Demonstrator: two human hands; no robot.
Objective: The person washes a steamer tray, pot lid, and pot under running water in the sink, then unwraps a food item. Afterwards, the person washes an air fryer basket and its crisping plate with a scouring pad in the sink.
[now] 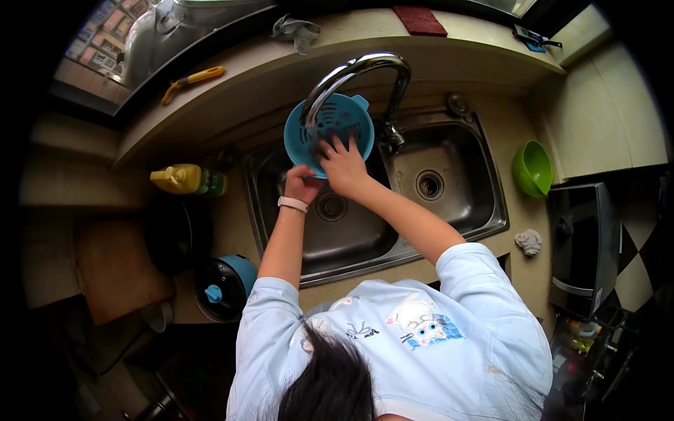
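A blue colander (295,135) with slots in its base is tilted over the left sink basin, under the curved chrome faucet (360,64). My left hand (303,184) grips its near rim, the fingers closed at the edge. Inside the bowl, my right hand (344,165) has its fingers spread against the inner side. Some blur surrounds those fingertips, and small dark patches there are too unclear to name. The faucet's spout ends right above the colander's left part.
The steel double sink (449,235) has a second basin at right. A green bowl (533,168) and a crumpled cloth (529,243) lie beyond it. At left stand a yellow bottle (184,179) and a blue rice cooker (239,274). A yellow-handled peeler (200,77) rests on the ledge.
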